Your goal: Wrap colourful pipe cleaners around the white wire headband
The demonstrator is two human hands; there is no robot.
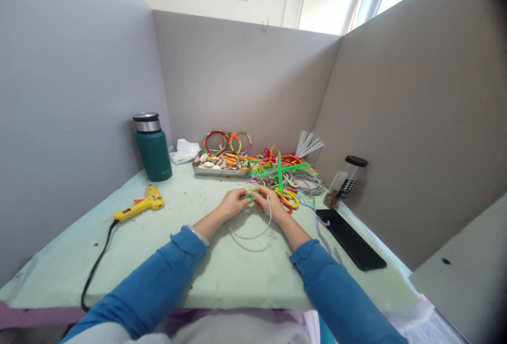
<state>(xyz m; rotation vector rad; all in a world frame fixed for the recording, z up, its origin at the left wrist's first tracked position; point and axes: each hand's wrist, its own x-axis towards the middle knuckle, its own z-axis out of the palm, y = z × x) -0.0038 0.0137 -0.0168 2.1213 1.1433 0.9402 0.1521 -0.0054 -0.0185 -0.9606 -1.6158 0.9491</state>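
Your left hand and right hand pinch a small bright-green strip, a thin curved pale wire looping nearer.

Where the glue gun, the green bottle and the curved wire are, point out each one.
Glue gun [137, 209]: head view, middle of its yellow body.
Green bottle [153, 156]: head view, side of its green body.
Curved wire [253, 237]: head view, lower part of its bend.

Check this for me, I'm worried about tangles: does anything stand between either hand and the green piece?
Nothing visible does: the left hand and right hand meet at the green piece, while the pale wire curves mostly below.
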